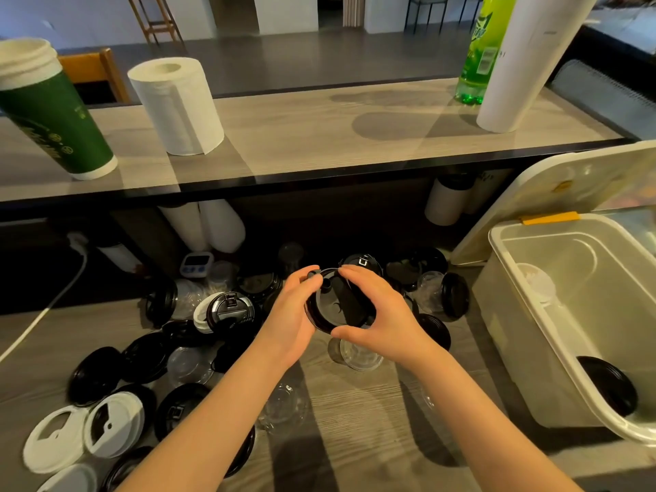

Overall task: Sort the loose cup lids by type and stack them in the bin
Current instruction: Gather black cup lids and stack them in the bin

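Both hands hold one black lid (333, 307) above the wooden counter, in the middle of the view. My left hand (293, 314) grips its left rim, and my right hand (380, 321) curls round its right side. Below and to the left lies a heap of loose lids: several black lids (145, 356), clear lids (188, 365) and white lids (113, 424). The white plastic bin (514, 314) stands at the right with its cover open. Inside it a black lid (607, 385) leans at the near end and a pale lid (536, 284) sits at the far end.
A raised shelf (319, 143) crosses the view above the counter. On it stand a green paper cup stack (53, 111), a paper towel roll (177, 104), a green bottle (482, 47) and a white cup sleeve (525, 62). A white cable (46, 307) runs at the left.
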Tool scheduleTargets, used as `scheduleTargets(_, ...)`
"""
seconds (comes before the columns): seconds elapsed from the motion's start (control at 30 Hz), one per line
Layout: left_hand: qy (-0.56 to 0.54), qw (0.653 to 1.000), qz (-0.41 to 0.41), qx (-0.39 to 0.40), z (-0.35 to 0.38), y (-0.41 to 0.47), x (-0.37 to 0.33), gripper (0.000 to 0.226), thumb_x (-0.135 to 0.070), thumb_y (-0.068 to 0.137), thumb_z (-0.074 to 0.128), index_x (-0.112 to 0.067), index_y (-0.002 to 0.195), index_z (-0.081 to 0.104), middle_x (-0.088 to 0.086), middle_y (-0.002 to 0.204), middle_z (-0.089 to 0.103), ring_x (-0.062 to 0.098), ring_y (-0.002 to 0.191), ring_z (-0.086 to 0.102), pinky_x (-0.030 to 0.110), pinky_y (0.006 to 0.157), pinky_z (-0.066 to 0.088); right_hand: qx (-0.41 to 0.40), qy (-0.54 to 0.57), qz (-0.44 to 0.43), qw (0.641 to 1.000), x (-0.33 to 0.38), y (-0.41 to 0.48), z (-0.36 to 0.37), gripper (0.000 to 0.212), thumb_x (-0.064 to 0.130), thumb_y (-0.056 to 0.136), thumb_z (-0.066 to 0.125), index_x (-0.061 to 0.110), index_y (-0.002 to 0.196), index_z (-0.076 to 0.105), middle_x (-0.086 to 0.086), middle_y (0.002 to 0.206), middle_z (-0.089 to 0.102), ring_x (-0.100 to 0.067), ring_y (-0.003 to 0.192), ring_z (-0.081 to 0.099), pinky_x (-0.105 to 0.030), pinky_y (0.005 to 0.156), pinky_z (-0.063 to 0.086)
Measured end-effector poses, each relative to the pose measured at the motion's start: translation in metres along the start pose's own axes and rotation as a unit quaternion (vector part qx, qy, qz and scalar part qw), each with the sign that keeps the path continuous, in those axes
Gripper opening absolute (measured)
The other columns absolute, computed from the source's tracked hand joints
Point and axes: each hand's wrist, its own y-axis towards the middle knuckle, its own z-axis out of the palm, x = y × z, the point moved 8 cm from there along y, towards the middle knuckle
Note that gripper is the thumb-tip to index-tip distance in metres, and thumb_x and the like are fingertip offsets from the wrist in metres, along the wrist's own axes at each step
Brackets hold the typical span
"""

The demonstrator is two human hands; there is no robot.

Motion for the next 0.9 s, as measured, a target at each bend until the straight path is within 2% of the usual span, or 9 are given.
scheduleTargets(0.1,0.041,0.999,0.002,-0.028,-0.007,0.001,0.002,0.033,0.003,0.091,0.046,-0.013,0.120,0.051,0.007,0.109,0.059,0.021,0.101,0.060,0.034,0.080,0.051,0.007,0.006,0.005,1.000,-0.006,0.000,0.004,0.088,0.032,0.069,0.082,0.029,0.142,0.035,0.017,0.145,0.033,0.000,0.137,0.027,-0.022,0.112,0.025)
scheduleTargets(0.3,0.047,0.993,-0.011,-0.108,-0.033,0.013,0.015,0.036,0.013,0.088,0.046,-0.011,0.114,0.052,0.005,0.103,0.062,0.016,0.095,0.061,0.030,0.080,0.051,0.013,0.021,0.039,0.999,-0.031,-0.006,0.005,0.077,0.025,0.075,0.078,0.027,0.141,0.038,0.011,0.146,0.035,-0.002,0.136,0.029,-0.024,0.111,0.029)
scheduleTargets(0.4,0.065,0.987,-0.031,-0.141,-0.049,0.021,0.024,0.043,0.011,0.088,0.048,-0.006,0.127,0.046,0.008,0.113,0.062,0.022,0.105,0.060,0.038,0.087,0.050,-0.067,0.006,0.123,0.990,-0.074,-0.009,-0.018,0.064,0.019,0.081,0.072,0.021,0.138,0.043,0.006,0.137,0.045,-0.007,0.126,0.042,-0.023,0.102,0.035)
scheduleTargets(0.47,0.067,0.985,-0.038,-0.157,-0.057,0.024,0.029,0.042,0.010,0.089,0.048,-0.006,0.128,0.047,0.008,0.115,0.062,0.026,0.111,0.058,0.038,0.087,0.050,-0.112,-0.038,0.204,0.972,-0.105,-0.013,-0.031,0.060,0.017,0.085,0.068,0.016,0.139,0.042,-0.001,0.136,0.047,-0.016,0.126,0.046,-0.025,0.098,0.037)
scheduleTargets(0.53,0.067,0.982,-0.040,-0.169,-0.059,0.026,0.032,0.039,0.009,0.090,0.048,-0.006,0.126,0.049,0.006,0.110,0.063,0.027,0.111,0.058,0.037,0.090,0.049,-0.120,-0.075,0.243,0.960,-0.122,-0.013,-0.037,0.061,0.020,0.087,0.066,0.013,0.141,0.039,-0.005,0.139,0.044,-0.021,0.127,0.046,-0.028,0.099,0.039)
scheduleTargets(0.63,0.063,0.979,-0.054,-0.184,-0.061,0.030,0.038,0.045,0.006,0.090,0.052,-0.001,0.133,0.044,0.009,0.120,0.060,0.025,0.113,0.057,0.042,0.102,0.043,-0.066,-0.137,0.204,0.967,-0.119,0.004,-0.028,0.076,0.032,0.082,0.070,0.011,0.144,0.032,-0.006,0.143,0.040,-0.024,0.131,0.041,-0.035,0.105,0.038)
scheduleTargets(0.73,0.072,0.981,-0.057,-0.168,-0.055,0.032,0.037,0.025,0.006,0.091,0.050,-0.007,0.110,0.059,0.006,0.102,0.066,0.021,0.099,0.063,0.041,0.098,0.046,-0.013,-0.200,0.179,0.963,-0.114,0.023,-0.012,0.089,0.044,0.077,0.073,0.011,0.146,0.027,-0.009,0.144,0.037,-0.029,0.132,0.036,-0.038,0.105,0.037)
scheduleTargets(0.8,0.064,0.982,-0.061,-0.166,-0.055,0.033,0.037,0.026,0.004,0.091,0.049,-0.005,0.115,0.057,0.009,0.107,0.066,0.023,0.102,0.062,0.044,0.099,0.046,0.013,-0.246,0.186,0.951,-0.117,0.030,-0.002,0.093,0.048,0.075,0.072,0.012,0.147,0.024,-0.010,0.147,0.033,-0.031,0.133,0.034,-0.041,0.105,0.037)
scheduleTargets(0.9,0.046,0.983,-0.066,-0.167,-0.058,0.033,0.038,0.032,0.002,0.092,0.049,-0.004,0.124,0.050,0.011,0.115,0.063,0.022,0.103,0.062,0.044,0.095,0.048,0.036,-0.260,0.212,0.941,-0.125,0.034,0.005,0.092,0.045,0.075,0.072,0.012,0.146,0.024,-0.012,0.145,0.036,-0.034,0.130,0.036,-0.042,0.103,0.038)
